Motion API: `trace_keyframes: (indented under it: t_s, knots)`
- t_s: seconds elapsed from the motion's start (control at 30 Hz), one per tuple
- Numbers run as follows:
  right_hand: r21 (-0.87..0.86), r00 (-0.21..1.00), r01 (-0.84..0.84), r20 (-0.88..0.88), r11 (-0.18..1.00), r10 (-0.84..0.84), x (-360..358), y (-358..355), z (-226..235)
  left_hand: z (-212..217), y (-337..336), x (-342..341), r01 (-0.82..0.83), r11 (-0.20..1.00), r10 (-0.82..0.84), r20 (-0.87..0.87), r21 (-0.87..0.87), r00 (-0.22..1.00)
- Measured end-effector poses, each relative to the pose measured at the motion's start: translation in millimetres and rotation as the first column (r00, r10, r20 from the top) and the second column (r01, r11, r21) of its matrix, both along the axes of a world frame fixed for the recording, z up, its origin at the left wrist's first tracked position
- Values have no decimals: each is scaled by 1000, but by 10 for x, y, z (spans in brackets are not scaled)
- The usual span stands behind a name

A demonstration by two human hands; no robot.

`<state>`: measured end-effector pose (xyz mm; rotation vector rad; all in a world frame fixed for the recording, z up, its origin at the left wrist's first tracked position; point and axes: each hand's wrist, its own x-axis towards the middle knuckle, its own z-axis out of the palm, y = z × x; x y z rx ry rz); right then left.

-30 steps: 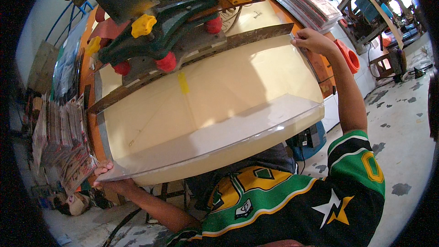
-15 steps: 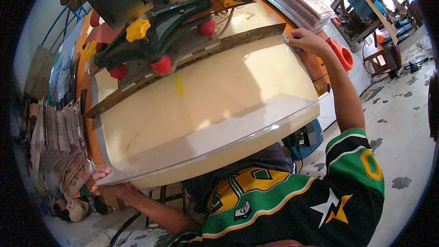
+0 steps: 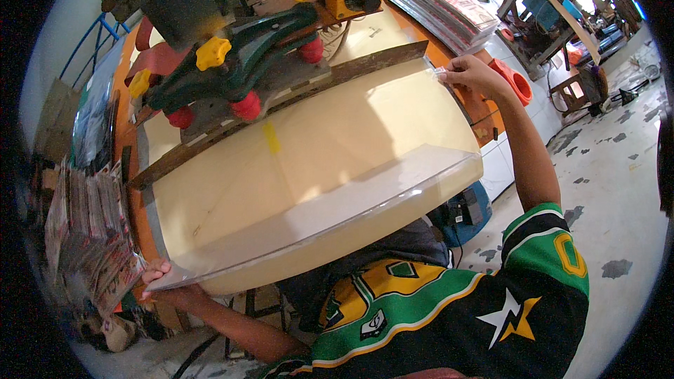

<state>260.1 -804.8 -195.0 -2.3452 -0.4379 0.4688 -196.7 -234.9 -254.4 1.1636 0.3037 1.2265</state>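
beside the right hand pinching plastic sits a round-mouthed orange-red container

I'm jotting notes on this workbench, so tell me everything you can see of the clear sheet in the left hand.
The clear sheet is long, thin and see-through with a whitish tint, and looks like plastic. Bright glare marks its near edge. It stretches slantwise across the near part of the cream work surface, its right end farther from the person. The left hand grips its left corner. Whether it lies fully flat is hard to tell.
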Motion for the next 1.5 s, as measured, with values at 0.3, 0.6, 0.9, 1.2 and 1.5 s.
trace_keyframes:
  t_s: [0.3, 0.6, 0.9, 1.2, 1.5]
  knots:
    - [80, 995, -7, 98, 997, -1, 63, -59, -143, -91, 192, -82, 118, 981, -123, 29, 153, 992]
    - [75, 1000, 27, 9, 997, -28, 43, -51, -145, -96, 146, -51, -4, 985, 7, -14, 175, 1000]
    - [-16, 933, 271, 250, 962, -258, -182, 177, -186, -111, 156, -48, 40, 986, -41, 7, 161, 999]
    - [-153, 872, 360, 406, 921, -273, -288, 333, -136, -58, 154, -73, 117, 980, -121, 14, 163, 993]
    - [-94, 850, 356, 445, 930, -281, -344, 298, -203, -88, 162, -92, -37, 989, 43, -41, 141, 998]
